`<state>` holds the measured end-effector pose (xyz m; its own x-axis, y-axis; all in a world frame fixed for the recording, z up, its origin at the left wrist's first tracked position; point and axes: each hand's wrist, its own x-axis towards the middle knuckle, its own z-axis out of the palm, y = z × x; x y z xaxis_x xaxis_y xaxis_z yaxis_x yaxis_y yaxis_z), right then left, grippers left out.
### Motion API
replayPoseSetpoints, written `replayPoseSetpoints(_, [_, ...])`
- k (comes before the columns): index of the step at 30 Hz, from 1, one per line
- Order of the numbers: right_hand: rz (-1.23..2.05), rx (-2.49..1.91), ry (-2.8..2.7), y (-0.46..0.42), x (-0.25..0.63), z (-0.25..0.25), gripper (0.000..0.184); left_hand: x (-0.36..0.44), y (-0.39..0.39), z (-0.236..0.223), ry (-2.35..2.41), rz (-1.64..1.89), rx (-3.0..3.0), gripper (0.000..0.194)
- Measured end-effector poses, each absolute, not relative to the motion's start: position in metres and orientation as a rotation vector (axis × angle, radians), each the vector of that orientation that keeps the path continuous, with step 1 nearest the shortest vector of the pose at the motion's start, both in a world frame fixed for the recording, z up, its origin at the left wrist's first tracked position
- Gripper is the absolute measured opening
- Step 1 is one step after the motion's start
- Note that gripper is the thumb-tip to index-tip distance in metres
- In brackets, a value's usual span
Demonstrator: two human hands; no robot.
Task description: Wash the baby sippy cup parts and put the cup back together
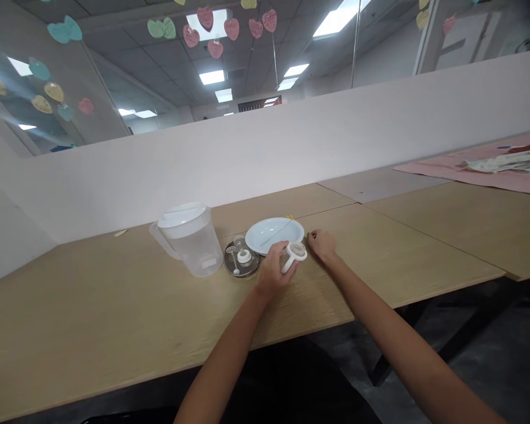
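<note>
My left hand (274, 269) is closed around a small clear bottle with a white ring cap (292, 255), held just above the wooden table near its front edge. My right hand (321, 243) rests on the table to the right of it, fingers curled, with nothing I can make out in them. A pale blue plate (274, 233) lies just behind both hands. To its left sits a small round metal tray (242, 263) holding small white and clear bottle parts. A clear plastic jug with a white lid (189, 238) stands further left.
A white partition wall (265, 153) runs along the back of the wooden table (115, 318). A pink cloth with items on it (490, 168) lies on the far right table. Paper hearts hang overhead.
</note>
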<state>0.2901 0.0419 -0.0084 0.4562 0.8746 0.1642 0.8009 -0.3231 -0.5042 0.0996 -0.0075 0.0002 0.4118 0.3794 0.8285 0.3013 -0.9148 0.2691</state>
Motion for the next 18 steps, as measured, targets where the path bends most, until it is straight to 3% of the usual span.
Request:
replayPoseSetpoints(11, [0.273, -2.045, -1.434, 0.076, 0.295, 0.031, 0.044, 0.078, -0.003, 0.003, 0.762, 1.517, 2.622, 0.045])
replayPoseSetpoints(15, [0.33, -2.034, -1.545, 0.098, 0.286, 0.04, 0.039, 0.065, 0.004, 0.001, 0.827, 1.698, 2.544, 0.044])
replayPoseSetpoints(18, [0.331, -2.053, -1.614, 0.109, 0.283, 0.038, 0.036, 0.049, 0.018, 0.003, 1.089, 1.894, 2.377, 0.032])
